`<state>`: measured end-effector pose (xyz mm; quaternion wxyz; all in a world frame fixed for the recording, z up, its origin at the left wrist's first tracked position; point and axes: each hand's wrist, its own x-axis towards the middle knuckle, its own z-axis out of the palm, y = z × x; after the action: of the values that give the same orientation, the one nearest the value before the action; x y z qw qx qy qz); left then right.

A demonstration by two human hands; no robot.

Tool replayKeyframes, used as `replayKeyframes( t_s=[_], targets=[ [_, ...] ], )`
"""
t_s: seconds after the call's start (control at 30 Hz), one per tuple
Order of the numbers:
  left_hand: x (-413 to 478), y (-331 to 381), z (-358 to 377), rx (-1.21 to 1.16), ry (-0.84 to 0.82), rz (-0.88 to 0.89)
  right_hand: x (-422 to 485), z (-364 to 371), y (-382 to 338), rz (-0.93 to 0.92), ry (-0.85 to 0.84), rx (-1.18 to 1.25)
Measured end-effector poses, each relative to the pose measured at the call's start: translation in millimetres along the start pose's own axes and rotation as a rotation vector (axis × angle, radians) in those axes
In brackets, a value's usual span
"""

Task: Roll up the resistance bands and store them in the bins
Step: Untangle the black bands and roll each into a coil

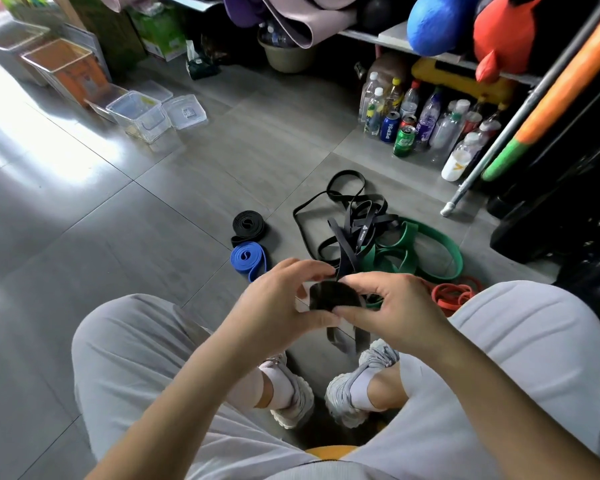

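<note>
A seated person looks down past grey-trousered knees at a grey tiled floor (pixel 153 220); both hands meet above the feet around a partly rolled black resistance band (pixel 329 296); the left hand (pixel 278 303) curls fingers and thumb round the coil's left side; the right hand (pixel 395 303) pinches its right side with bent fingers; loose lengths hang below the coil and run up to a tangle of black bands (pixel 354 216) on the floor; green bands (pixel 430 244) and red bands (pixel 454 294) lie beside that tangle; a rolled black band (pixel 248 225) and a rolled blue band (pixel 248 259) sit touching, left of it; clear plastic bins (pixel 139 112) stand well apart, upper left; bottles and cans (pixel 413 123) cluster upper right.
</note>
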<state>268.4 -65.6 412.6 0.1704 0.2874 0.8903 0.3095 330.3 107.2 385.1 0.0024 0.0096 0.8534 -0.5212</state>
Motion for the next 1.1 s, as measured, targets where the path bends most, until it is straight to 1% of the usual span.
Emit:
replayKeyframes(
  t_s=[0.03, 0.07, 0.1, 0.13, 0.23, 0.3, 0.37, 0.47, 0.53, 0.6, 0.67, 0.73, 0.8, 0.87, 0.93, 1.0, 1.1],
  targets=[
    [-1.3, 6.3, -5.4, 0.276, -0.009, 0.077, 0.9, 0.9, -1.6, -0.006, -0.032, -0.103],
    [-1.5, 11.3, -10.1, 0.415, -0.013, 0.122, 1.7, 2.3, -3.5, -0.01, -0.055, -0.172],
    [-0.9, 15.3, -13.6, 0.442, -0.009, 0.131, 2.6, 3.6, -5.9, -0.015, -0.064, -0.206],
    [-0.6, 16.5, -16.1, 0.429, -0.006, 0.121, 3.9, 3.9, -7.6, -0.022, -0.06, -0.214],
    [1.6, 10.9, -20.6, 0.272, 0.029, 0.071, 6.7, -0.2, -7.8, -0.003, -0.017, -0.165],
    [0.5, 5.9, -22.2, 0.149, 0.081, 0.029, 8.5, -3.0, -4.4, 0.021, -0.016, -0.157],
    [-1.2, 4.4, -20.8, 0.092, 0.124, 0.002, 10.0, -2.6, -0.5, 0.014, -0.016, -0.164],
    [-0.5, 4.4, -20.7, 0.129, 0.186, -0.017, 12.1, -1.6, 5.6, -0.03, 0.04, -0.193],
    [1.4, 2.3, -24.3, 0.203, 0.221, -0.027, 12.6, -0.8, 5.6, -0.034, 0.057, -0.257],
    [3.2, -0.2, -27.3, 0.315, 0.211, -0.023, 14.0, -1.1, 3.2, -0.058, 0.08, -0.339],
    [4.1, -1.4, -28.0, 0.352, 0.185, -0.024, 15.7, -1.4, 2.4, -0.087, 0.082, -0.389],
    [3.9, -0.3, -28.6, 0.269, 0.179, -0.028, 17.2, -1.0, 5.1, -0.096, 0.058, -0.373],
    [2.4, 3.6, -30.2, 0.099, 0.181, -0.055, 16.7, 0.5, 7.7, -0.074, 0.03, -0.211],
    [1.3, 7.0, -32.0, -0.073, 0.184, -0.088, 15.2, 1.6, 6.6, -0.084, 0.063, -0.057],
    [0.7, 8.4, -33.0, -0.208, 0.195, -0.109, 14.0, 2.2, 3.5, -0.101, 0.11, 0.026],
    [1.3, 7.2, -32.4, -0.308, 0.205, -0.107, 13.7, 2.1, 1.0, -0.139, 0.126, 0.05],
    [1.0, 6.6, -29.8, -0.424, 0.246, -0.088, 14.1, 1.1, -2.7, -0.174, 0.138, 0.025]
  ],
)
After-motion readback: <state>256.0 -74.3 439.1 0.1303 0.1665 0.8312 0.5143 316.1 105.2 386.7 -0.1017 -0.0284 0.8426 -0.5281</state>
